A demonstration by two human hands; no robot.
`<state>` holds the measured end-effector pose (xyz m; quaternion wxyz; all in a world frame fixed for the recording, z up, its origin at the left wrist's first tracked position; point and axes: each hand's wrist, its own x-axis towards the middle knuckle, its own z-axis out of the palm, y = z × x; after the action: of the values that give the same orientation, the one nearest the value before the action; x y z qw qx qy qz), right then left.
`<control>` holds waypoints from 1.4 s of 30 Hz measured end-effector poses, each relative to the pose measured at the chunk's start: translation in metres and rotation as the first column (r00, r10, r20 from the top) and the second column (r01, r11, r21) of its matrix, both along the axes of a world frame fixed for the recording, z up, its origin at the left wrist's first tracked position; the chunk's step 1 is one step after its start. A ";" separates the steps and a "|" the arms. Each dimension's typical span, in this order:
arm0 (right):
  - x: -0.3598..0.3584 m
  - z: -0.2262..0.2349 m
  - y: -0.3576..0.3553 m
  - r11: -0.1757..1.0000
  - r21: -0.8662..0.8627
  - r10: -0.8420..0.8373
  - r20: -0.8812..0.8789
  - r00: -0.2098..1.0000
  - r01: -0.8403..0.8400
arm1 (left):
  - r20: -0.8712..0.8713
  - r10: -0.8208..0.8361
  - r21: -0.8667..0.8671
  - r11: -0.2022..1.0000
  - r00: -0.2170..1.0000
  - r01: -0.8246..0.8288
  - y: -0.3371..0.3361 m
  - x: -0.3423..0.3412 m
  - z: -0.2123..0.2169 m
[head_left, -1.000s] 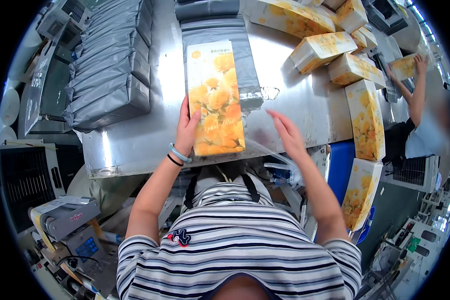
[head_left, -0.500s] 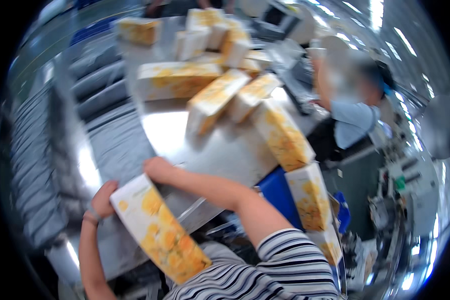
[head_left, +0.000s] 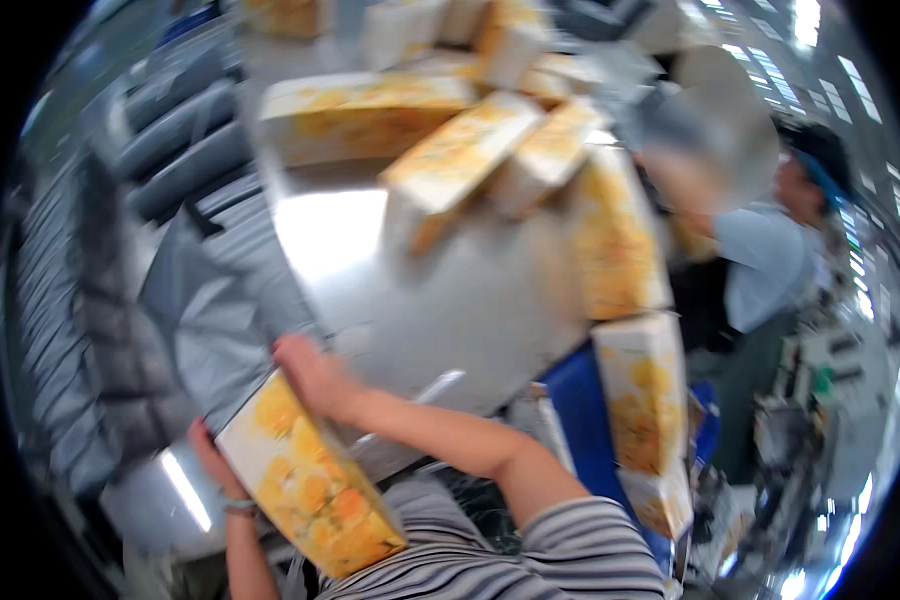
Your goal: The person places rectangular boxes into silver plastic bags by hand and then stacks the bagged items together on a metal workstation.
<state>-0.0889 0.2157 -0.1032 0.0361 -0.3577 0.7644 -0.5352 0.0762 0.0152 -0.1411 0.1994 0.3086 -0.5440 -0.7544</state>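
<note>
A long white block-shaped package with yellow flowers [head_left: 313, 480] slants across the front, its near end against my striped shirt. My left hand [head_left: 215, 462] presses along its left side near the far end. On the opposite side, my right hand [head_left: 315, 380] grips by the far corner; motion blurs its fingers. Just beyond that end, a grey plastic bag [head_left: 205, 295] stands up crumpled from the metal table [head_left: 450, 310]. Whether my fingertips also hold the bag's edge, I cannot tell.
Several similar floral packages [head_left: 460, 160] lie across the table's far side, and more [head_left: 640, 395] line its right edge beside a blue panel [head_left: 580, 410]. Stacked grey bags [head_left: 190, 165] fill the left. A person in a light blue top [head_left: 770, 245] works at the right.
The grey bag, flat before, now rises in folds beyond the package. My hands have shifted from its far corners to lie more along its sides. The view has moved slightly.
</note>
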 end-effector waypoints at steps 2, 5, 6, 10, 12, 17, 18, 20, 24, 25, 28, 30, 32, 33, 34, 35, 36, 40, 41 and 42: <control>-0.007 0.001 -0.012 0.960 0.278 -0.082 0.140 0.987 0.040 | 0.351 -0.127 -0.172 0.965 0.928 0.198 -0.023 -0.001 -0.013; -0.034 0.020 -0.021 0.855 0.501 0.049 0.175 0.983 -0.132 | 0.772 -0.095 -0.537 0.433 0.629 0.724 -0.043 0.014 0.014; -0.034 0.023 -0.009 0.860 0.491 0.087 0.120 0.989 -0.135 | 0.821 -0.112 -0.519 0.263 0.560 0.813 -0.031 0.004 0.039; 0.041 0.021 0.103 0.579 0.519 0.740 -0.012 0.673 -0.628 | 0.823 -0.353 -0.527 -0.183 0.445 0.830 0.044 0.088 0.078; 0.068 0.027 0.124 0.396 0.340 0.789 0.348 0.506 -0.853 | 0.796 -0.456 -0.578 -0.378 0.398 0.723 0.049 0.096 0.077; 0.004 0.057 0.087 0.764 0.396 0.461 0.218 0.860 -0.509 | 0.740 -0.340 -0.213 0.699 0.580 0.683 0.011 0.030 0.102; 0.017 0.057 0.090 0.469 0.649 0.487 0.377 0.788 -0.600 | 0.739 -0.353 -0.084 0.797 0.574 0.598 0.026 0.026 0.107; 0.051 0.052 0.090 0.453 0.433 0.643 0.448 0.622 -0.780 | 0.654 -0.393 0.042 0.872 0.646 0.488 0.035 0.023 0.101; 0.043 0.050 0.001 0.794 0.240 0.225 0.738 0.637 -0.558 | 0.496 -0.474 0.101 0.864 0.728 0.493 0.035 0.050 0.063; 0.026 0.044 -0.021 0.719 0.453 -0.075 0.804 0.590 -0.527 | 0.507 -0.479 0.095 0.857 0.716 0.506 0.032 0.053 0.062; 0.044 0.010 -0.032 0.942 0.216 0.178 0.327 0.928 -0.257 | 0.477 -0.336 0.114 0.940 0.812 0.322 0.034 0.050 0.067; 0.062 0.019 -0.018 0.961 0.073 0.177 0.574 0.799 -0.265 | 0.438 -0.327 0.103 0.944 0.838 0.314 0.035 0.055 0.066; 0.082 0.016 -0.010 0.957 -0.022 0.276 0.380 0.883 -0.290 | 0.389 -0.330 0.090 0.943 0.860 0.321 0.038 0.061 0.065; 0.088 0.016 -0.008 0.948 -0.064 0.316 0.270 0.909 -0.311 | 0.376 -0.341 0.081 0.938 0.862 0.336 0.039 0.063 0.063; 0.094 0.021 -0.010 0.949 -0.052 0.315 0.129 0.940 -0.311 | 0.363 -0.354 0.071 0.933 0.862 0.353 0.038 0.065 0.060; 0.102 0.021 -0.015 0.952 -0.028 0.307 0.055 0.950 -0.306 | 0.351 -0.368 0.061 0.926 0.861 0.371 0.037 0.066 0.059; 0.108 0.017 -0.021 0.956 -0.006 0.294 -0.024 0.955 -0.295 | 0.362 -0.388 0.042 0.915 0.847 0.401 0.035 0.065 0.059; 0.100 -0.001 -0.038 0.966 -0.058 0.256 0.309 0.916 -0.250 | 0.408 -0.490 0.021 0.848 0.770 0.529 0.024 0.062 0.063; 0.099 -0.002 -0.037 0.974 -0.088 0.225 0.498 0.838 -0.209 | 0.419 -0.520 0.031 0.828 0.744 0.561 0.022 0.064 0.063; 0.099 0.003 -0.029 0.936 -0.350 0.285 0.806 0.519 0.029 | 0.405 -0.535 0.055 0.823 0.741 0.565 0.018 0.068 0.062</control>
<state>0.0101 0.1869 -0.1002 0.3833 -0.1098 0.5236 -0.7529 0.1438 0.0329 -0.0794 -0.1374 0.2753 -0.6662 -0.6793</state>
